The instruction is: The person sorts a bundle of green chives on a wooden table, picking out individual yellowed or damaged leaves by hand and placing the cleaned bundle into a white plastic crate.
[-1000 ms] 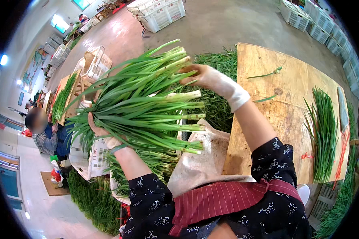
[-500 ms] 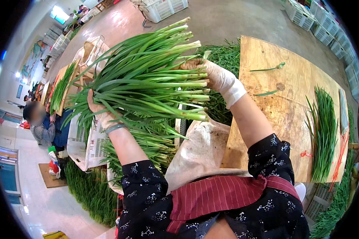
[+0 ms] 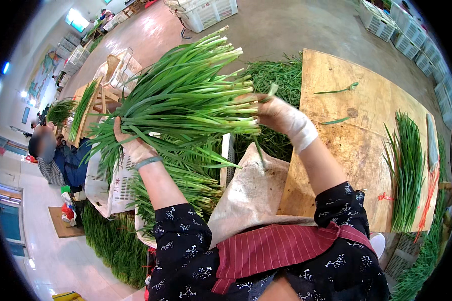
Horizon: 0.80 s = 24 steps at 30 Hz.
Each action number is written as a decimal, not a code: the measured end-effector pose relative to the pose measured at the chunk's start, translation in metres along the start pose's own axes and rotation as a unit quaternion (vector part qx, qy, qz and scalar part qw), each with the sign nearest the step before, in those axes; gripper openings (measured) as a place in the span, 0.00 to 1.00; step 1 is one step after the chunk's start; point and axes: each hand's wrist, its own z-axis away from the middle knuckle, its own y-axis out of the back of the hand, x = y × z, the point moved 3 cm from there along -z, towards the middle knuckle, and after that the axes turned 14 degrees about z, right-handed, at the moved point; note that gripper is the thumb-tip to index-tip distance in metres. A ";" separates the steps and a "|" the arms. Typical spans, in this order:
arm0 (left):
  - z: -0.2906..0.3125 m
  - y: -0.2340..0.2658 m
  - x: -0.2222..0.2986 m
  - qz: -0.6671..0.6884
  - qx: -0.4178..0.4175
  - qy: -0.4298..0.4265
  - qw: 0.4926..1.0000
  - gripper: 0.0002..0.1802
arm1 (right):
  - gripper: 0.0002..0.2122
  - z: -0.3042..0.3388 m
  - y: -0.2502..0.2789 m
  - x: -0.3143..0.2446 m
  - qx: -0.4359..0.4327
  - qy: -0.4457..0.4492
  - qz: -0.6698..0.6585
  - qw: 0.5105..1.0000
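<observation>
Holding a bunch of garlic chives (image 3: 186, 95) up above more cut chives (image 3: 186, 193), you have its leafy end clamped in the fingers of your left hand (image 3: 135, 146); your right hand (image 3: 280, 118) is at the pale stem ends, its fingers too blurred to tell whether they grip; another chive bundle (image 3: 408, 173) lies on the wooden tabletop (image 3: 336, 150) beside red strings (image 3: 430, 198)

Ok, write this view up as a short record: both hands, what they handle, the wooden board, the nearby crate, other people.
Left hand: gripping the leafy end of a large green bundle
Right hand: at the bundle's pale stem ends; finger grip unclear
Wooden board: at right, bearing a smaller green bundle and red ties
White crate: left of the left forearm
Co-worker: far left, beyond the crate
</observation>
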 end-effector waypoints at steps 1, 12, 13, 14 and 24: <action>0.005 -0.005 -0.004 0.001 -0.027 0.010 1.000 0.30 | 0.18 -0.004 -0.005 0.004 0.009 0.008 -0.032 0.999; 0.007 -0.002 -0.009 0.031 -0.021 -0.015 0.999 0.30 | 0.07 0.011 -0.013 -0.023 0.091 -0.051 0.105 0.989; 0.006 -0.004 -0.006 0.037 -0.035 -0.002 0.999 0.31 | 0.06 0.024 -0.006 -0.034 0.060 0.007 0.116 0.991; 0.007 -0.002 -0.004 0.044 -0.035 -0.008 0.998 0.31 | 0.08 0.036 0.003 -0.047 0.053 0.050 0.147 0.986; -0.010 0.005 0.000 0.097 -0.115 0.039 0.988 0.25 | 0.12 0.005 -0.002 -0.063 0.145 0.093 0.444 0.879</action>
